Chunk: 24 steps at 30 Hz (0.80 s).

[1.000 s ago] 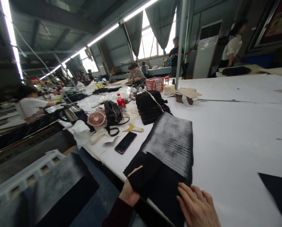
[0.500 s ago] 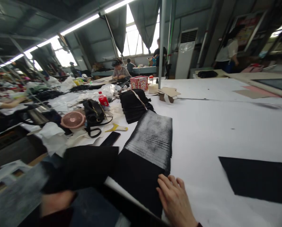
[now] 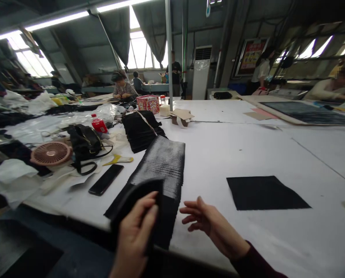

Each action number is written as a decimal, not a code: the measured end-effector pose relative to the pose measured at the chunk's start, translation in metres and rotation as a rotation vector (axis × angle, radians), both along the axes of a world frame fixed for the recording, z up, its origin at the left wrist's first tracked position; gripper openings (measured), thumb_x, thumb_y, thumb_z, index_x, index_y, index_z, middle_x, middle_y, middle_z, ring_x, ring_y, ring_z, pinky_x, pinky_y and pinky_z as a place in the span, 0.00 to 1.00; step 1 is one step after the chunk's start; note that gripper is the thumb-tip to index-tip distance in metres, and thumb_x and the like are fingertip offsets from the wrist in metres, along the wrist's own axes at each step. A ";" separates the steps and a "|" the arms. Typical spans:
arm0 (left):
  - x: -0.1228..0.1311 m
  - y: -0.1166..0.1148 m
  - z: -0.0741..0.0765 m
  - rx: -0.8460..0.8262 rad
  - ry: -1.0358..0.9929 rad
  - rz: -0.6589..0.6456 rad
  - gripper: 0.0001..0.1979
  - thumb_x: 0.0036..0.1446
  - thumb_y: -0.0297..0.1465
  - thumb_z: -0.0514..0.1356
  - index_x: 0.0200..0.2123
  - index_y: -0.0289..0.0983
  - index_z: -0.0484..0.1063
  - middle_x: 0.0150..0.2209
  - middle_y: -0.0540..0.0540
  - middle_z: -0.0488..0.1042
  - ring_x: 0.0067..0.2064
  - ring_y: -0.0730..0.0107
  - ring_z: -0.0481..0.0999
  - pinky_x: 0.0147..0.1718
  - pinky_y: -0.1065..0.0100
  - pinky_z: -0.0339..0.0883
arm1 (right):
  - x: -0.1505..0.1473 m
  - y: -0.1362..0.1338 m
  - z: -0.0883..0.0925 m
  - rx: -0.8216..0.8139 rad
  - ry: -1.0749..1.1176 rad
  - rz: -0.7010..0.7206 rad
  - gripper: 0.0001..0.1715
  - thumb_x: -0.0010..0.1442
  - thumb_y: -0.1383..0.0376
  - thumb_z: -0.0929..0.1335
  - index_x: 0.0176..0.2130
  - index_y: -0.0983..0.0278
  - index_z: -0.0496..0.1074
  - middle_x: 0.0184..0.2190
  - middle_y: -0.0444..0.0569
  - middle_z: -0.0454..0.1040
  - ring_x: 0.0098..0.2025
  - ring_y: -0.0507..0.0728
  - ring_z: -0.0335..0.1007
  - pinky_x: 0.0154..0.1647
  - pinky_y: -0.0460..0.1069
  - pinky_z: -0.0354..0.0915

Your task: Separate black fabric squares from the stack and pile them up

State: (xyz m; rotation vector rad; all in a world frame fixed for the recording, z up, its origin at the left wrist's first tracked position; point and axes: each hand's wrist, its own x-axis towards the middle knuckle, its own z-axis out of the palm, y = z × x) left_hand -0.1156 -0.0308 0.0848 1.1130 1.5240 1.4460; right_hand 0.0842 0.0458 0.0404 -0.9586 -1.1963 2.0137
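Observation:
My left hand (image 3: 136, 231) grips a black fabric piece (image 3: 137, 191), lifted off the near end of a fanned stack of black fabric pieces (image 3: 163, 162) on the white table (image 3: 247, 146). Close to the right of that piece, my right hand (image 3: 205, 222) hovers over the table edge with its fingers apart and nothing in it. A single black fabric square (image 3: 265, 193) lies flat on the table to the right of both hands. A taller pile of black fabric (image 3: 140, 129) sits behind the fanned stack.
Left of the stack lie a black phone (image 3: 105, 184), a black handbag (image 3: 84, 144), a pink fan (image 3: 51, 153), a red-capped bottle (image 3: 98, 124) and white cloth. A red box (image 3: 147, 103) and cardboard (image 3: 182, 116) stand by a pole. Other people work at distant tables.
The view swung right. My left hand came up from below the table edge holding a black piece. My right hand lifted off the stack and opened.

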 end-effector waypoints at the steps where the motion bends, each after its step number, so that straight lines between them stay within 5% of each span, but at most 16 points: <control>1: 0.028 0.002 -0.011 0.027 0.073 -0.070 0.10 0.62 0.37 0.59 0.42 0.40 0.75 0.53 0.44 0.73 0.54 0.56 0.72 0.51 0.62 0.68 | 0.020 0.001 0.005 -0.089 0.070 -0.010 0.38 0.62 0.37 0.58 0.49 0.64 0.72 0.48 0.57 0.74 0.44 0.61 0.73 0.42 0.55 0.68; 5: 0.136 0.014 -0.064 0.107 0.360 -0.426 0.11 0.64 0.29 0.52 0.44 0.39 0.74 0.54 0.41 0.73 0.55 0.59 0.72 0.56 0.59 0.65 | 0.100 0.002 -0.003 -0.177 -0.079 -0.112 0.33 0.59 0.38 0.65 0.37 0.65 0.74 0.34 0.50 0.75 0.34 0.55 0.71 0.32 0.48 0.65; 8: 0.173 0.014 -0.088 0.075 0.491 -0.654 0.18 0.59 0.25 0.55 0.52 0.38 0.72 0.58 0.40 0.70 0.59 0.59 0.69 0.59 0.58 0.63 | 0.141 0.001 -0.021 -0.102 -0.262 -0.161 0.28 0.55 0.44 0.71 0.33 0.67 0.73 0.27 0.45 0.73 0.29 0.51 0.67 0.28 0.45 0.60; 12: 0.162 0.022 -0.084 0.060 0.669 -0.842 0.21 0.57 0.24 0.56 0.54 0.41 0.70 0.59 0.44 0.69 0.59 0.61 0.67 0.59 0.60 0.62 | 0.163 0.007 -0.034 -0.004 -0.302 -0.109 0.29 0.53 0.45 0.72 0.40 0.68 0.75 0.34 0.50 0.77 0.37 0.57 0.72 0.38 0.50 0.65; 18: 0.125 0.059 -0.067 0.056 1.136 -0.729 0.19 0.56 0.26 0.60 0.52 0.39 0.69 0.57 0.40 0.68 0.58 0.50 0.65 0.56 0.49 0.60 | 0.159 0.025 -0.045 0.242 -0.627 -0.092 0.21 0.51 0.57 0.71 0.42 0.66 0.75 0.36 0.52 0.79 0.40 0.63 0.75 0.39 0.53 0.67; 24: 0.126 0.044 -0.071 0.013 1.241 -0.778 0.18 0.58 0.32 0.60 0.52 0.39 0.67 0.54 0.41 0.68 0.52 0.52 0.67 0.48 0.53 0.66 | 0.157 0.027 -0.054 0.484 -0.954 -0.103 0.20 0.51 0.62 0.70 0.46 0.63 0.75 0.41 0.51 0.77 0.45 0.63 0.71 0.47 0.54 0.63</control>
